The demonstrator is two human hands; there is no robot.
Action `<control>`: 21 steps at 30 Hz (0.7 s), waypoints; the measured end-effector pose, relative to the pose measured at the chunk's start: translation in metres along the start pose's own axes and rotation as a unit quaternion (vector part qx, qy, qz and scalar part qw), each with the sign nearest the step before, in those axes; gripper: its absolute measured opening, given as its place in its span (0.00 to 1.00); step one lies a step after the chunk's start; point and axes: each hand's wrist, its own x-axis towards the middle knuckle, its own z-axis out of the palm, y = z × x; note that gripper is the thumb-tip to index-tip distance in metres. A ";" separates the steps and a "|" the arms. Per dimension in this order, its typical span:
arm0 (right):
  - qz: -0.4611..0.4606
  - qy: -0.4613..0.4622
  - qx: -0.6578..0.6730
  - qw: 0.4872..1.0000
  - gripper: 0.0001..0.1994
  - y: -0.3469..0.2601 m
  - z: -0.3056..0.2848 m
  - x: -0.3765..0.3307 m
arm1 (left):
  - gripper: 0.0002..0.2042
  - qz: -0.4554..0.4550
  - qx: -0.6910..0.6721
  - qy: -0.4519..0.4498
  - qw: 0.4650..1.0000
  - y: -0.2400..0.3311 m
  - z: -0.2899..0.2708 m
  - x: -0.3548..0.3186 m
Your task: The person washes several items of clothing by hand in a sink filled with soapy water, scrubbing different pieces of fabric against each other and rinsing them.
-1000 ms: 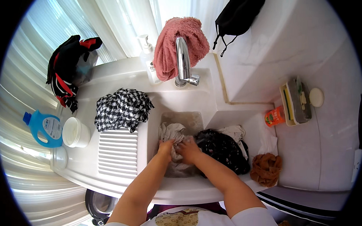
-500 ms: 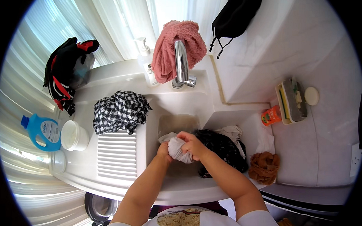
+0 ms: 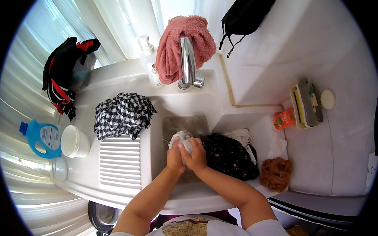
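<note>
I have my left hand and right hand closed tight on the white cloth over the sink middle — best rub slowly, low over the water.

The sink has bare room at its back, under the tap. A dark cloth pile blocks its right side. The ribbed board is free.

Both forearms reached up from the lower edge and met; the left hand and right hand pressed together, fingers curled closed.
</note>
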 end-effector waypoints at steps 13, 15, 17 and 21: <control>0.164 -0.180 -0.197 0.950 0.26 0.050 0.002 0.054 | 0.27 0.237 0.509 0.197 0.804 0.013 -0.038 0.037; 0.016 -0.160 -0.276 0.948 0.27 0.056 0.007 0.031 | 0.30 0.237 0.568 0.174 0.769 0.002 -0.055 0.048; -0.010 -0.261 -0.402 0.878 0.37 0.041 0.011 0.016 | 0.36 0.171 0.577 0.161 0.782 -0.001 -0.057 0.052; -0.128 -0.394 -0.488 0.768 0.43 0.053 0.025 -0.002 | 0.38 0.043 0.454 0.192 0.869 -0.006 -0.045 0.053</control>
